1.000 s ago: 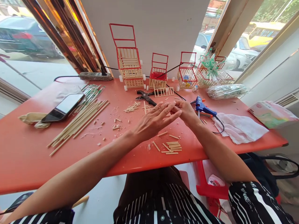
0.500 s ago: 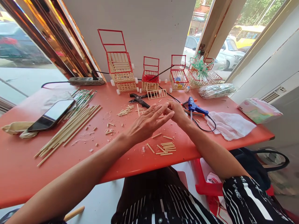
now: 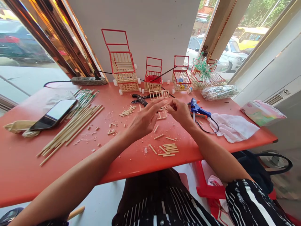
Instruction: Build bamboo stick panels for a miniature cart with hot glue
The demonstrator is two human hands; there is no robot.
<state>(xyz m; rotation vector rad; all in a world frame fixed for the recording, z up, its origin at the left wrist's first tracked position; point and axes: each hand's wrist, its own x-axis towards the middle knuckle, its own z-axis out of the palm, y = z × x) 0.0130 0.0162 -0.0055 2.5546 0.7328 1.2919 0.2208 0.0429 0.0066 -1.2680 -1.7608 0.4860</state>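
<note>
Over the middle of the red table, my left hand [image 3: 146, 120] has its fingers stretched out towards my right hand, with nothing visible in it. My right hand [image 3: 180, 112] is closed, its thumb and fingertips pinched together; whatever they hold, if anything, is too small to make out. Between and below the hands lies a small wooden stick frame [image 3: 162, 118], partly hidden by them. Behind them a larger ladder-like stick frame [image 3: 160, 94] rests by black-handled pliers [image 3: 140, 99]. Closer to me is a pile of short cut sticks [image 3: 170, 148].
A blue glue gun [image 3: 198, 108] stands at right beside a white cloth [image 3: 234, 127]. Long wooden sticks [image 3: 72, 130] and a phone [image 3: 54, 114] lie left. Several miniature stick carts [image 3: 125, 70] line the wall, near a power strip [image 3: 89, 81]. A tissue pack [image 3: 262, 112] sits far right.
My hands have drawn slightly apart, and the left fingers no longer overlap the right hand. More of the small stick frame below them shows. The whole view has shifted a little.
</note>
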